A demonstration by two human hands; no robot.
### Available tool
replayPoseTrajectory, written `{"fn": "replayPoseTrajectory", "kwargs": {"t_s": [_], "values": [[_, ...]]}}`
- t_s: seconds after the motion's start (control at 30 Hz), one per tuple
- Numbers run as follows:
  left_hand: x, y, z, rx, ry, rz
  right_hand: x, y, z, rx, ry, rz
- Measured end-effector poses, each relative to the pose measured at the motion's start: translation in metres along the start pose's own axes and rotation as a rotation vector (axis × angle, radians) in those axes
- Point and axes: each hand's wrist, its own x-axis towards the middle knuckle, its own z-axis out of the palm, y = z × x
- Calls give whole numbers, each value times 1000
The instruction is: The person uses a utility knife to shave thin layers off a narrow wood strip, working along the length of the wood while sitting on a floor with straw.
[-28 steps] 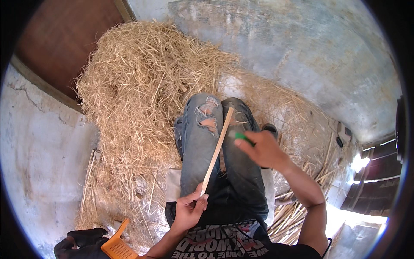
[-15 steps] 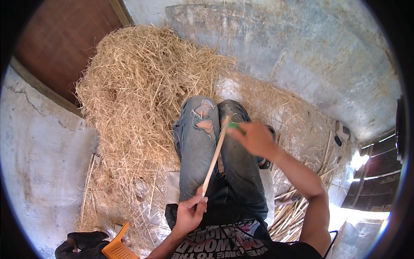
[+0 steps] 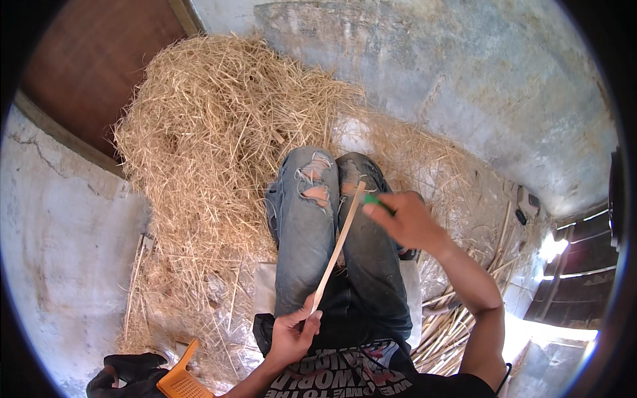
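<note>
- My left hand (image 3: 292,331) pinches the near end of the strip (image 3: 337,249), a thin pale slat, just above my lap.
- The strip runs up and away over my jeans (image 3: 305,232), its far end at my right hand (image 3: 405,222); held at both ends it stays taut and off the cloth (my reading).
- Right hand is closed round a small green tool (image 3: 373,199), which sits against the top of the strip; what kind of tool, I cannot tell.
- Straw pile (image 3: 212,139) lies ahead and to my left, touching my knees; loose stalks cover the floor.
- More pale sticks (image 3: 444,331) lie by my right hip, near.
- An orange thing (image 3: 178,381) sits at lower left beside a dark bundle (image 3: 126,375), well apart from both hands.
- Nothing stands between my hands along the strip.
</note>
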Motion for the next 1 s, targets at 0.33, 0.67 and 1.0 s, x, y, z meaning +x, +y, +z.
{"fn": "replayPoseTrajectory", "kwargs": {"t_s": [0.33, 0.67, 1.0], "values": [[4, -6, 4, 140, 68, 48, -19, -21, 30, -287, -125, -74], [-1, -1, 5, 18, 48, 16, 4, 31, -7, -2, 287, 158], [2, -6, 8, 49, 26, 20, -32, -5, 23, -239, -53, -109]]}}
